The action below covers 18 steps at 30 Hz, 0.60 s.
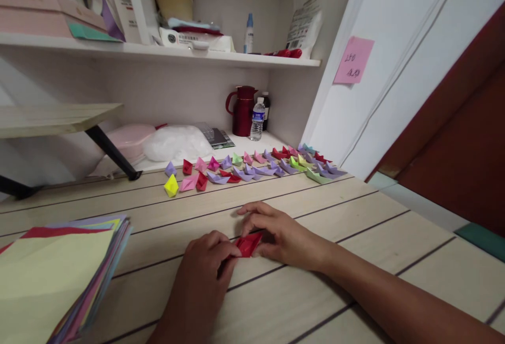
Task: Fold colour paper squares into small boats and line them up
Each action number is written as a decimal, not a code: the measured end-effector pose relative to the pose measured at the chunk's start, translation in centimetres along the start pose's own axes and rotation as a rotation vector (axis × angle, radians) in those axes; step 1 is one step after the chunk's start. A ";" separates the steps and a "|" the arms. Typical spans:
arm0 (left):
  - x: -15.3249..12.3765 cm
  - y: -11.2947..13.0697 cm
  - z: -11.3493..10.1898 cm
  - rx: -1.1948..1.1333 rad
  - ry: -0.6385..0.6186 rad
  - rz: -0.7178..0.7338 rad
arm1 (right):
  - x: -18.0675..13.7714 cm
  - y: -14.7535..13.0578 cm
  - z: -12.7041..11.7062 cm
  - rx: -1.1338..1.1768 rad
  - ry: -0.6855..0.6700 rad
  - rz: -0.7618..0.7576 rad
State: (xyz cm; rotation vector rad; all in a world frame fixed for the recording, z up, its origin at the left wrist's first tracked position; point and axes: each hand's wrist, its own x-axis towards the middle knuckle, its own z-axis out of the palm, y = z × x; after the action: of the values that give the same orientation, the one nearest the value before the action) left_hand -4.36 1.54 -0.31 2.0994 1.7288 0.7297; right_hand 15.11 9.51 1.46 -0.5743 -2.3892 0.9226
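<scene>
1. My left hand (209,260) is nearly closed, its thumb and fingertips pinched on the left end of a small folded red paper (248,245).
2. My right hand (272,231) is more open: the fingers arch apart from the thumb above and behind the paper, while the thumb is at its right end. I cannot tell how firmly it presses.
3. The red paper is low over the bench (355,218), between my two hands and well in from the far edge.
4. Beyond my hands, rows of paper boats (245,174) line that far edge, reaching to the far right corner.
5. Left of my left hand, well apart, a stack of coloured paper (55,281) lies on the bench.
</scene>
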 end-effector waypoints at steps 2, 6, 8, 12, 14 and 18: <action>0.0 -0.2 0.1 0.004 0.003 0.008 | 0.0 0.0 0.0 0.002 0.002 -0.008; -0.1 -0.6 0.2 0.008 0.003 0.035 | 0.0 0.3 0.2 0.007 0.013 -0.009; -0.2 -0.5 0.1 0.007 0.004 0.025 | -0.1 0.5 0.3 0.023 0.006 -0.014; -0.2 0.1 -0.1 -0.002 0.016 -0.005 | -0.1 0.7 0.4 0.049 -0.013 -0.024; -0.2 0.3 -0.2 -0.006 0.019 -0.012 | -0.1 0.7 0.4 0.046 -0.014 -0.023; -0.1 0.2 -0.1 -0.017 0.038 -0.007 | 0.0 0.6 0.3 0.021 -0.019 -0.013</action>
State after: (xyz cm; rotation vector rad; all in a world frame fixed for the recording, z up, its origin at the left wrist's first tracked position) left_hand -4.27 1.36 -0.17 2.0804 1.7428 0.7842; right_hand 15.05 9.79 0.84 -0.5436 -2.3945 0.9502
